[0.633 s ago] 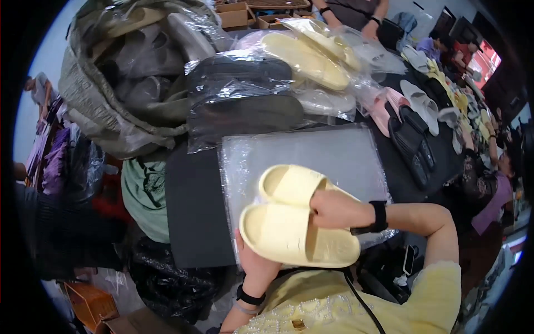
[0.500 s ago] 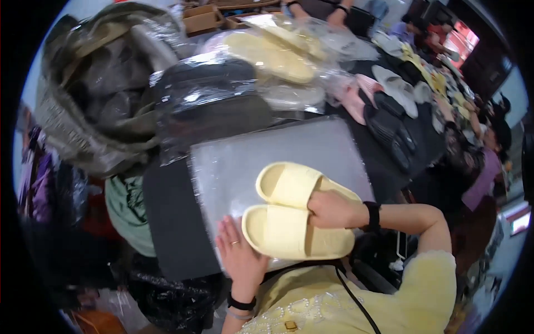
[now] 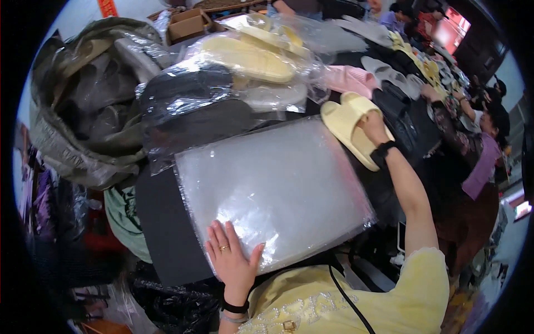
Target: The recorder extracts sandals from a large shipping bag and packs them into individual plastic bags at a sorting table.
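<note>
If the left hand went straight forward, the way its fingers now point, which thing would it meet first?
The left hand would pass over the flat clear plastic bags beneath it, then probably meet the bagged black slippers beyond their far edge; heights are hard to judge here.

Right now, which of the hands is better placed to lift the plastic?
Probably the left hand: it lies spread on the plastic near its closest edge, holding nothing. The right hand is holding the yellow slippers.
</note>
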### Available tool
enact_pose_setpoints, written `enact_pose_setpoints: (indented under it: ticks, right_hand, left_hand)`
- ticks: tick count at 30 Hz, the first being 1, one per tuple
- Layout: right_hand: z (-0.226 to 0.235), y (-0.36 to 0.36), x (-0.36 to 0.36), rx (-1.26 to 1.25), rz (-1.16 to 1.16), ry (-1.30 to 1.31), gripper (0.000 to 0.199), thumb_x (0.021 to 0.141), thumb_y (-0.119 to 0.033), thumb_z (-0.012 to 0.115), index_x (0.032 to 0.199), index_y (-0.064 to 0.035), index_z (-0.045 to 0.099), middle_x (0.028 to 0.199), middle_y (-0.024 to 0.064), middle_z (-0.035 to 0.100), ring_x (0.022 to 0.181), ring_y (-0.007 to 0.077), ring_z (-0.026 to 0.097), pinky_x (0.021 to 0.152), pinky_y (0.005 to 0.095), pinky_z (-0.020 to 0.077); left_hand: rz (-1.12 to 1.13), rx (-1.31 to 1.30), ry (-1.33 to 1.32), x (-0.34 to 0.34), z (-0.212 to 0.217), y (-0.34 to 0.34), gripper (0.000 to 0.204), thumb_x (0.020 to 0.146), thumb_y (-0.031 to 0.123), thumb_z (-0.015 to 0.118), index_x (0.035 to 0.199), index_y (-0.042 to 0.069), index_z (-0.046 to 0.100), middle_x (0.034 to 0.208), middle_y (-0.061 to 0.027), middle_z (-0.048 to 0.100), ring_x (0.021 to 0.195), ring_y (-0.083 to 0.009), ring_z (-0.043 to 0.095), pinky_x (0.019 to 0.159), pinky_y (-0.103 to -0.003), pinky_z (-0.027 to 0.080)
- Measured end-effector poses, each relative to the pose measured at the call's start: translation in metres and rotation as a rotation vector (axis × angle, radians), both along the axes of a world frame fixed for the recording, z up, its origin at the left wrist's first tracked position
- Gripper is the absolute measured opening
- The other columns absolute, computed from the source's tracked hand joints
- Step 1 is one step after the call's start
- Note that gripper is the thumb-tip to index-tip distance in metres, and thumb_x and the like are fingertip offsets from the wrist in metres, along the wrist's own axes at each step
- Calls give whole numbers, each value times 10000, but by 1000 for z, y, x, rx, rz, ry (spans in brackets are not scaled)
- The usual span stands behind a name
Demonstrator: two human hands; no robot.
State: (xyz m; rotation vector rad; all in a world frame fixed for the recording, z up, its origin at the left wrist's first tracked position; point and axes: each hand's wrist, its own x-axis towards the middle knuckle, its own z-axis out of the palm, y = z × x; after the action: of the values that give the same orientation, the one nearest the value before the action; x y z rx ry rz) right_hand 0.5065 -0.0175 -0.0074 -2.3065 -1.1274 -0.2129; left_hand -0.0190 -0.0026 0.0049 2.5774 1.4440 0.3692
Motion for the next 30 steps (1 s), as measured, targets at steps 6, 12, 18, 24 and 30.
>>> enact_pose_setpoints:
  ticks: [6, 12, 18, 24, 30]
  right_hand:
    - [87, -10, -97, -480, -30, -163, 301, 806, -258, 609, 864, 37, 610, 877, 252, 606, 852, 380, 595, 734, 453, 477]
    - [178, 10, -218, -373, 711, 471, 476, 826, -288, 630, 1171, 23, 523, 1064, 138, 599, 887, 254, 591, 796, 356, 474]
    - [148, 117, -216, -77, 796, 67, 597, 822, -352, 630, 1242, 30, 444, 1159, 160, 553, 969, 264, 566, 845, 351, 447]
    - [127, 193, -225, 197, 491, 829, 467, 838, -360, 628, 1111, 10, 543, 830, 35, 578, 681, 87, 513, 579, 229, 415]
    - [146, 195, -236, 45, 633, 823, 299, 871, -295, 601, 997, -25, 572, 752, 24, 567, 644, 76, 507, 582, 209, 403]
  left_hand:
    - [-20, -5, -61, -8, -4, -2, 832, 788, 576, 542, 1343, -16, 358, 1409, -270, 275, 1326, -408, 231, 1058, -511, 176]
    - [3, -15, -60, -14, -9, -4, 825, 795, 579, 533, 1342, -15, 364, 1418, -260, 268, 1326, -401, 235, 1057, -512, 177]
    - [0, 11, -76, -9, -5, -3, 829, 788, 567, 556, 1345, -15, 360, 1420, -251, 271, 1326, -400, 236, 1057, -510, 178]
    - [-17, 36, -103, -8, -7, -3, 824, 785, 549, 574, 1344, -17, 359, 1418, -252, 276, 1322, -401, 247, 1055, -506, 188]
    - [-25, 56, -109, -9, -8, -2, 817, 788, 537, 575, 1345, -19, 356, 1415, -261, 274, 1317, -406, 254, 1053, -509, 194]
